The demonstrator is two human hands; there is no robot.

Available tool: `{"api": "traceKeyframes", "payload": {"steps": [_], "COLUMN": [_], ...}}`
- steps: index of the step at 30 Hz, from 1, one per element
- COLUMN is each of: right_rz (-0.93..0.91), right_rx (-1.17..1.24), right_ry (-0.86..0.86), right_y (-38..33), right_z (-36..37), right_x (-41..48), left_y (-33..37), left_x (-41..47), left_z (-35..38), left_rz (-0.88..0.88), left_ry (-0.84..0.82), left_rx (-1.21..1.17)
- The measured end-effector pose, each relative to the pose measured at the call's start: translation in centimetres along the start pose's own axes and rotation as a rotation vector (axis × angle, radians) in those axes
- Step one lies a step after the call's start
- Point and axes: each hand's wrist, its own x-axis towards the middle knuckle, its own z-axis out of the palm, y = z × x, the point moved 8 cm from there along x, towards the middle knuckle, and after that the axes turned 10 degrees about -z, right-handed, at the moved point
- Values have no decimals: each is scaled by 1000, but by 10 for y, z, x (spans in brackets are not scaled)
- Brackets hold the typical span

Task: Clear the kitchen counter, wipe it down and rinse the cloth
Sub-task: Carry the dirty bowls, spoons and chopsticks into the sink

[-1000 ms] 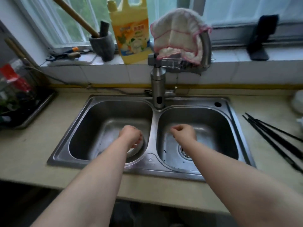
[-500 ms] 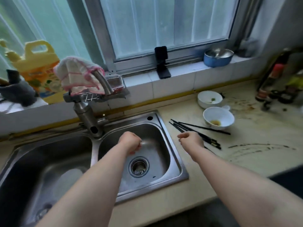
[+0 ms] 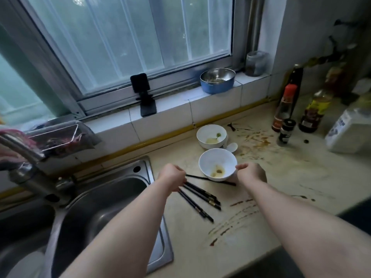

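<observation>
My left hand (image 3: 173, 175) is curled over the far ends of several black chopsticks (image 3: 201, 197) lying on the beige counter (image 3: 281, 177) beside the sink (image 3: 112, 197). My right hand (image 3: 251, 173) pinches the right rim of the near white bowl (image 3: 217, 164), which holds yellowish residue. A second dirty white bowl (image 3: 211, 135) stands behind it with a white spoon (image 3: 232, 147) at its side. Brown sauce stains (image 3: 230, 223) streak the counter. The pink-and-white cloth (image 3: 8, 143) hangs over the faucet (image 3: 26, 163) at the left edge.
Sauce bottles (image 3: 285, 109) and a white container (image 3: 349, 131) stand at the right rear. On the tiled sill are a blue-and-steel bowl (image 3: 217, 80), a black phone stand (image 3: 143, 93) and a jar (image 3: 256, 63). A wire rack (image 3: 58, 135) sits behind the faucet.
My view has swung right from the sink to the counter. Both hands moved right: the left reached the chopsticks, the right reached the near bowl's rim.
</observation>
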Motion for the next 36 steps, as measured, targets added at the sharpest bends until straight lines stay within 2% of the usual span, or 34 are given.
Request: {"api": "traceKeyframes", "payload": {"steps": [6, 12, 15, 19, 28, 31, 36], "right_rz": [-12, -46, -26, -52, -48, -7, 160], "right_rx": [-57, -105, -108, -82, 72, 64, 48], "right_ry": [-47, -218, -202, -209, -369, -340, -98], "right_y": [-5, -6, -2, -14, -35, -28, 2], "right_z": [-8, 14, 22, 37, 90, 88, 57], "right_x": [45, 66, 68, 61, 36, 44, 72], "left_y": [32, 34, 32, 30, 6, 5, 18], "left_x": [16, 22, 25, 30, 62, 73, 76], "left_z": [30, 51, 54, 49, 5, -2, -6], "left_rz": [-51, -120, -123, -88, -119, -104, -47], "left_ry": [15, -30, -36, -31, -5, 17, 147], "left_rx": [-48, -8, 1, 22, 125, 120, 57]}}
